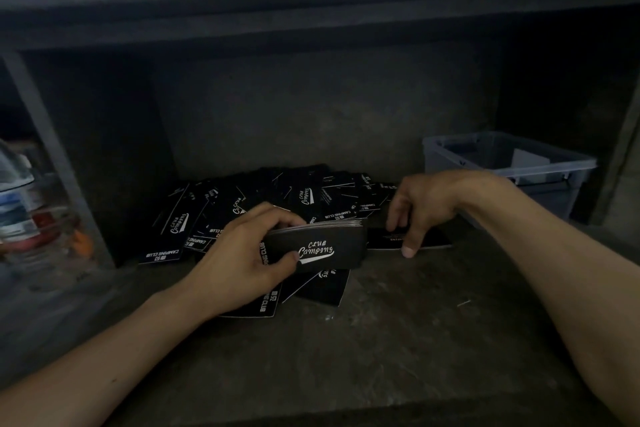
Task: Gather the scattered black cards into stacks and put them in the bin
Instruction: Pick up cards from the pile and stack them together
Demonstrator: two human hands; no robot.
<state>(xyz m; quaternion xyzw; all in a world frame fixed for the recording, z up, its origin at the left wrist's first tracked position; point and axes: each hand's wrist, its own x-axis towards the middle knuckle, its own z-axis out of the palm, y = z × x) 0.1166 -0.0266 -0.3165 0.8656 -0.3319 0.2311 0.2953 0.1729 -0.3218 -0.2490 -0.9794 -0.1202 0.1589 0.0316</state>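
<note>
My left hand [249, 253] reaches in from the lower left, back upward, fingers and thumb curled round a stack of cards [322, 246]. My right hand [429, 204] comes in from the right, wrist bent, fingers pointing down, thumb and fingertips pinching a flat card [433, 240].

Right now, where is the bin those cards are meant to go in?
In the head view, the bin sits at the right, toward the back, just behind the right hand.

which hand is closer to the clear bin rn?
Right. The right hand pinches a loose card just left of the bin; the left hand holds the card stack farther left.
</note>
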